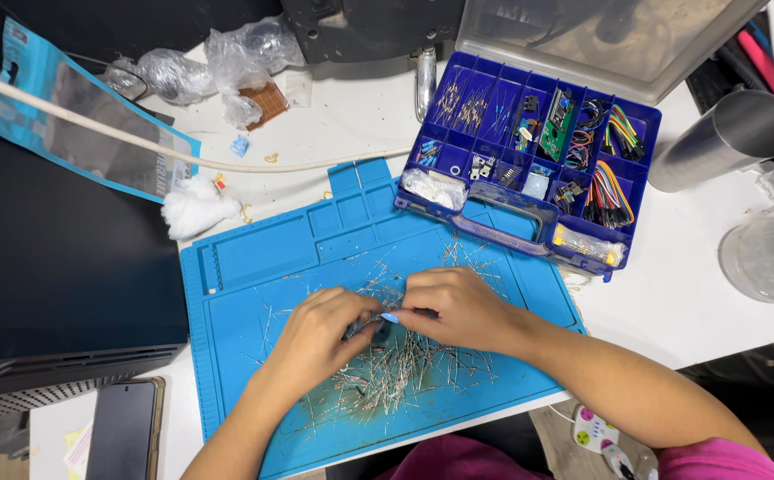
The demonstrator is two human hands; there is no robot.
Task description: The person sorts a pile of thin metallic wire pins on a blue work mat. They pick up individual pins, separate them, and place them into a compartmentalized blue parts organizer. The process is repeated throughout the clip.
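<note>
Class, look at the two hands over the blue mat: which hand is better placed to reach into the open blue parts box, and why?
Probably the right hand: it lies on the side of the blue mat nearer the parts box, which sits up and to the right. The left hand is farther away and would have to cross over the right.

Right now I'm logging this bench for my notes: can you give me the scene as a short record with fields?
Surface: blue work mat on a white table
Left hand: fingers pinching thin wire-leaded parts
Right hand: fingers meeting the left over the pile
Loose parts: scattered across the mat
Organizer: blue compartment box, lid open, holding jumper wires
Nearby: phone, metal cup
</note>
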